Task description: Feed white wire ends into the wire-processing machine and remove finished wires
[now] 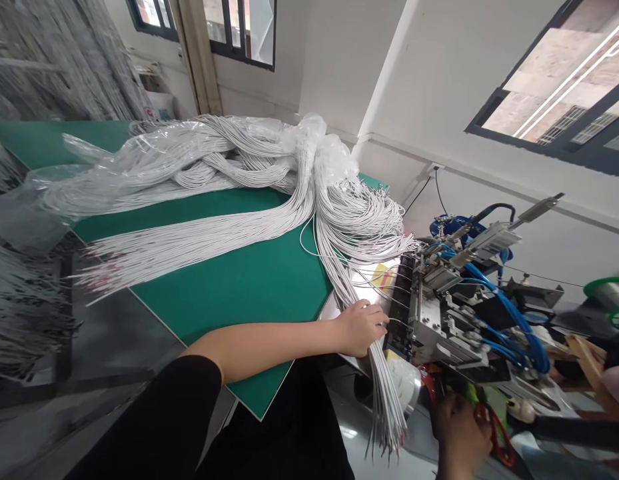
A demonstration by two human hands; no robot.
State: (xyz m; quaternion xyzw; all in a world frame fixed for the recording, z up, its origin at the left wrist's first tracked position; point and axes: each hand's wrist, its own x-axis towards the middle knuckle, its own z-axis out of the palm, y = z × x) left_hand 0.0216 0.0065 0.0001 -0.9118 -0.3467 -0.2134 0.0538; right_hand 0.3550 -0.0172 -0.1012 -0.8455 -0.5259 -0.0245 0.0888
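My left hand (362,328) is wrapped round a bundle of thin white wires (386,393). Below the fist, the wires hang down and fan out to reddish ends. Above it, the bundle runs up to a big heap of white wires (269,157), partly covered with clear plastic. My right hand (462,433) is at the lower right, in shadow and blurred. Beside its fingers lies a red looped handle (502,437), perhaps of scissors. Whether the hand touches it does not show clearly.
Right of my left hand stands a metal machine (439,313) with blue air hoses. A green mat (229,280) covers the table, with loose wire ends over its left edge. More wires (29,320) hang at the far left. A clear roll (404,383) sits below the machine.
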